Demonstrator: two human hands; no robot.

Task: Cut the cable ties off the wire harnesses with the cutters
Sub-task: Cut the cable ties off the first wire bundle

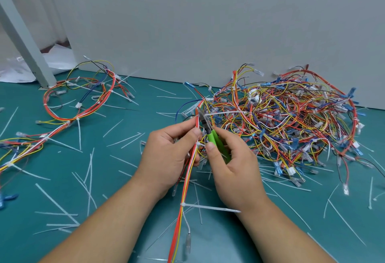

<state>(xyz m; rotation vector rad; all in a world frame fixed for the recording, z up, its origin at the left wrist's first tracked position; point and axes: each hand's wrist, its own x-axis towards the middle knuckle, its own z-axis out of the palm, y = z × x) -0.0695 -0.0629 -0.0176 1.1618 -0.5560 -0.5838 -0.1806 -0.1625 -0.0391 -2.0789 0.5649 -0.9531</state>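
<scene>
Head view. One wire harness (188,181), with red, yellow and white strands; long axis runs from the bottom edge up and away toward the pile of harnesses (291,121) at right. Pinched mid-length by the left hand (170,154), thumb and fingers curled on it. The right hand (231,164) wraps the green handles of the cutters (210,134). Tool lies diagonal, nose up-left, tips at a white cable tie (225,113), tail pointing right. Second cable tie (210,207) lower, tail right. Cut tie tails (124,139) on teal mat (145,106).

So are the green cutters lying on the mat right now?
No, the right hand grips the cutters by their green handles, with their tips at the harness the left hand holds.
</scene>
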